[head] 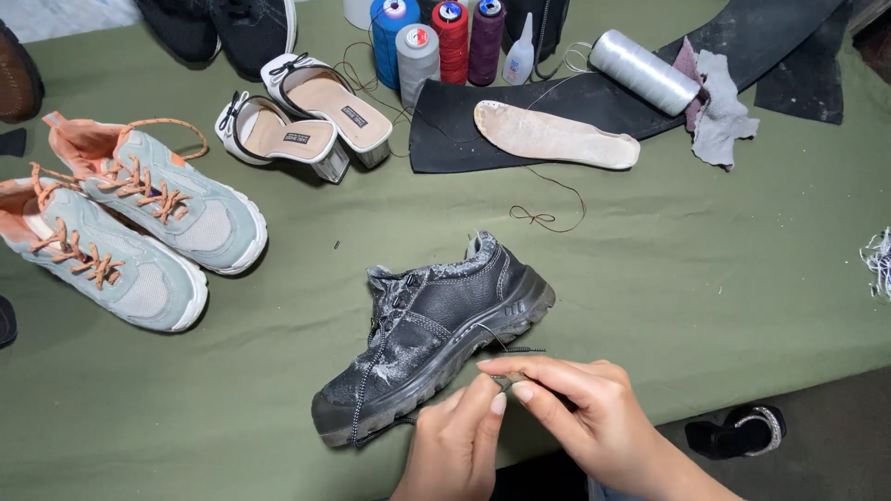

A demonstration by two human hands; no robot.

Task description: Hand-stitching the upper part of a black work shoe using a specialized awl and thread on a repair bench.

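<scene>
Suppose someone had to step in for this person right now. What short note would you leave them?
Left hand and right hand: fingertips pinched together on a thin dark thread just in front of the black work shoe.
The shoe lies on its side on the green cloth, sole toward the hands; the thread runs up to its sole edge.
Thread spools, a glue bottle and a loose insole sit at the far side.
Done: I cannot tell how much stitching is finished.
Left: the thread is not yet pulled tight.

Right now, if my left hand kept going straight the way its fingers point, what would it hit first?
Probably the black work shoe. The left hand points up and away, toward the shoe's sole edge just beyond its fingertips, where the right hand pinches a dark thread. Depth is hard to judge.
</scene>
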